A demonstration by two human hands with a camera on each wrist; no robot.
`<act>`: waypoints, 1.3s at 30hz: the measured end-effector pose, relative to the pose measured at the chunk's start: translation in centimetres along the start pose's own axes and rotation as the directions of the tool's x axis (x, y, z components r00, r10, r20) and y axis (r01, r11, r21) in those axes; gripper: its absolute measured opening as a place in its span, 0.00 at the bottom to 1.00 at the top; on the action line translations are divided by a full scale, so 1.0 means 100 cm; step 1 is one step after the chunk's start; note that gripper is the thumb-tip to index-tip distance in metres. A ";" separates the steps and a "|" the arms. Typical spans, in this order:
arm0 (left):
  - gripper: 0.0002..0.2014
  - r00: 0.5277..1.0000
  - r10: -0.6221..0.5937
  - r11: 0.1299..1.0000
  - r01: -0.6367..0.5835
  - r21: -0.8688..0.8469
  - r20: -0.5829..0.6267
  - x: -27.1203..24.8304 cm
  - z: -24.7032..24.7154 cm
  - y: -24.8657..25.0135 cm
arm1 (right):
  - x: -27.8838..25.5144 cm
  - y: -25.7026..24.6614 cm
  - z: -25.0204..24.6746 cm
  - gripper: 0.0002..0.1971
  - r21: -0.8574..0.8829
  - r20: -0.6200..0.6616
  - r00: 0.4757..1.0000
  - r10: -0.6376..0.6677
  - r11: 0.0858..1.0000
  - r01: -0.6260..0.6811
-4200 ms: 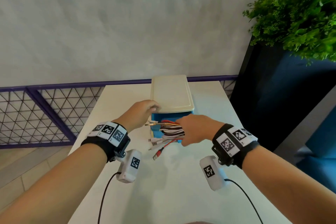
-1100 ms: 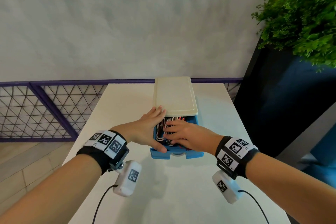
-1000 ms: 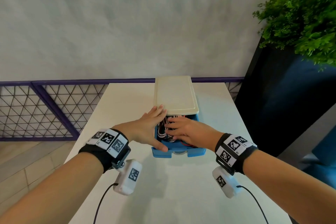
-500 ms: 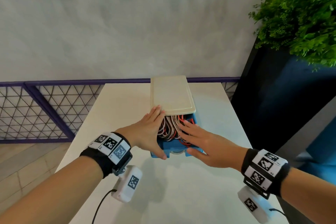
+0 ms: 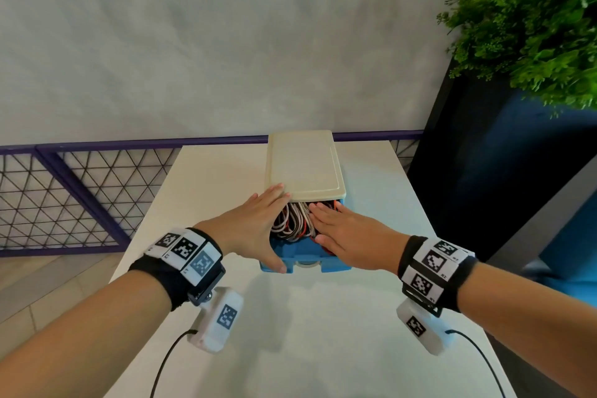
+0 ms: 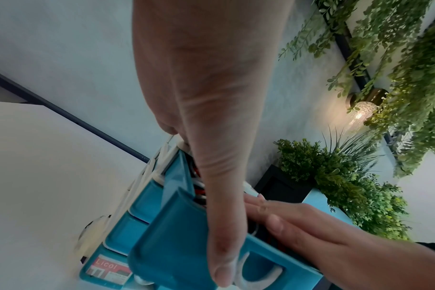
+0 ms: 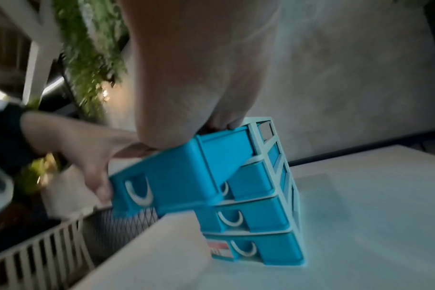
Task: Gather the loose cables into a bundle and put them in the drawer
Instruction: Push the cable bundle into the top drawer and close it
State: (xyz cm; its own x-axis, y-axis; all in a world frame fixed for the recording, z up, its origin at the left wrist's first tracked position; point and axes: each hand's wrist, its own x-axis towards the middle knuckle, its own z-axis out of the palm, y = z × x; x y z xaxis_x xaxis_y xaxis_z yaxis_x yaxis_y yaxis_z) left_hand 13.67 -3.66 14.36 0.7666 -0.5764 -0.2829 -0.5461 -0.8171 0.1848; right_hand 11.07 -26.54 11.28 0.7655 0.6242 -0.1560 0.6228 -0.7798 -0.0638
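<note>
A small drawer unit with a cream top stands on the white table. Its blue top drawer is pulled out toward me. A bundle of white, red and braided cables lies inside it. My left hand lies flat against the drawer's left side, fingers straight, thumb on the drawer's front corner. My right hand rests flat on the cables at the drawer's right, fingers straight. In the right wrist view the open drawer juts from the unit, above closed drawers.
A dark planter with a green plant stands close to the table's right edge. A purple railing with wire mesh runs behind and to the left. A grey wall lies beyond the drawer unit.
The cable bundle my right hand held above the drawer now lies inside it. The right hand let go, drew back right, then came flat onto the cables. The left hand stays beside the drawer.
</note>
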 end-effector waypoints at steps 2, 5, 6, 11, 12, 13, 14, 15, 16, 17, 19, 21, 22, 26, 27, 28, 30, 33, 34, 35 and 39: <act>0.65 1.000 -0.005 1.000 0.005 -0.010 -0.017 -0.001 0.000 0.001 | 0.001 0.000 -0.009 0.25 0.155 -0.032 0.999 0.007 0.988 -0.002; 0.62 0.998 -0.026 0.999 0.024 -0.032 -0.061 0.000 -0.003 0.002 | 0.006 0.005 -0.017 0.19 0.293 -0.263 0.960 0.100 0.956 -0.019; 0.60 0.997 -0.035 0.999 0.033 -0.038 -0.074 0.000 -0.004 0.002 | 0.009 0.008 -0.016 0.19 0.279 -0.310 0.942 0.129 0.960 -0.039; 0.56 0.995 -0.065 0.998 0.062 -0.031 -0.078 0.003 -0.010 0.003 | 0.025 0.018 -0.007 0.26 0.396 -0.244 0.917 0.315 0.896 -0.202; 0.56 0.994 -0.068 0.997 0.065 -0.031 -0.084 0.003 -0.010 0.002 | 0.028 0.019 -0.006 0.25 0.430 -0.269 0.904 0.332 0.881 -0.196; 0.54 0.993 -0.071 0.997 0.068 -0.033 -0.090 0.004 -0.011 0.002 | 0.030 0.020 -0.005 0.25 0.436 -0.293 0.898 0.329 0.882 -0.181; 0.53 0.993 -0.075 0.997 0.072 -0.037 -0.095 0.005 -0.010 0.001 | 0.031 0.022 -0.003 0.23 0.431 -0.305 0.897 0.319 0.886 -0.168; 0.51 0.992 -0.079 0.996 0.075 -0.039 -0.103 0.006 -0.010 0.000 | 0.031 0.024 -0.003 0.21 0.426 -0.318 0.897 0.307 0.892 -0.154; 0.49 0.990 -0.081 0.996 0.077 -0.039 -0.112 0.008 -0.009 0.000 | 0.032 0.027 -0.003 0.18 0.428 -0.338 0.892 0.299 0.893 -0.138; 0.48 0.989 -0.082 0.996 0.078 -0.036 -0.122 0.009 -0.009 -0.001 | 0.031 0.030 -0.002 0.15 0.437 -0.364 0.883 0.295 0.892 -0.118; 0.45 0.986 -0.083 0.996 0.079 -0.032 -0.141 0.012 -0.007 -0.002 | 0.029 0.034 -0.003 0.13 0.457 -0.382 0.874 0.301 0.883 -0.104; 0.42 0.983 -0.084 0.996 0.080 -0.034 -0.166 0.014 -0.005 -0.003 | 0.027 0.036 -0.003 0.14 0.454 -0.369 0.884 0.287 0.886 -0.099; 0.40 0.980 -0.085 0.996 0.081 -0.032 -0.181 0.015 -0.005 -0.003 | 0.026 0.037 -0.003 0.15 0.448 -0.355 0.892 0.281 0.888 -0.101; 0.32 0.966 -0.100 0.995 0.099 -0.015 -0.238 0.019 -0.004 -0.001 | 0.026 0.037 -0.003 0.15 0.462 -0.373 0.885 0.277 0.883 -0.082; 0.31 0.963 -0.107 0.994 0.108 -0.010 -0.249 0.021 -0.004 -0.001 | 0.026 0.037 -0.003 0.14 0.468 -0.383 0.881 0.278 0.880 -0.075; 0.30 0.958 -0.114 0.993 0.116 -0.008 -0.262 0.022 -0.003 0.000 | 0.025 0.037 -0.004 0.14 0.469 -0.385 0.880 0.279 0.880 -0.073; 0.27 0.949 -0.119 0.992 0.124 -0.001 -0.291 0.025 -0.003 0.001 | 0.025 0.038 -0.004 0.15 0.464 -0.376 0.884 0.277 0.882 -0.079; 0.25 0.935 -0.128 0.990 0.142 0.020 -0.330 0.030 -0.002 0.004 | 0.025 0.040 -0.002 0.18 0.461 -0.353 0.891 0.285 0.882 -0.099; 0.24 0.930 -0.133 0.988 0.152 0.030 -0.343 0.032 -0.001 0.005 | 0.025 0.040 -0.002 0.19 0.467 -0.353 0.889 0.292 0.878 -0.103; 0.23 0.924 -0.138 0.986 0.162 0.040 -0.356 0.033 0.000 0.006 | 0.026 0.040 -0.002 0.19 0.477 -0.356 0.885 0.301 0.872 -0.105; 0.21 0.909 -0.133 0.982 0.175 0.073 -0.394 0.038 0.002 0.009 | 0.026 0.036 0.002 0.20 0.515 -0.364 0.874 0.322 0.851 -0.099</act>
State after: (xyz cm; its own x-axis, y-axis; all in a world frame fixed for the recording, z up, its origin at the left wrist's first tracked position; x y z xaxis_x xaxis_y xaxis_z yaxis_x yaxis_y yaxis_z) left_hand 16.03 -6.54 13.30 0.9028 -0.4207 0.0889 -0.4266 -0.9022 0.0634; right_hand 15.22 -27.75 10.44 0.9283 0.3118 0.2024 0.3713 -0.7507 -0.5464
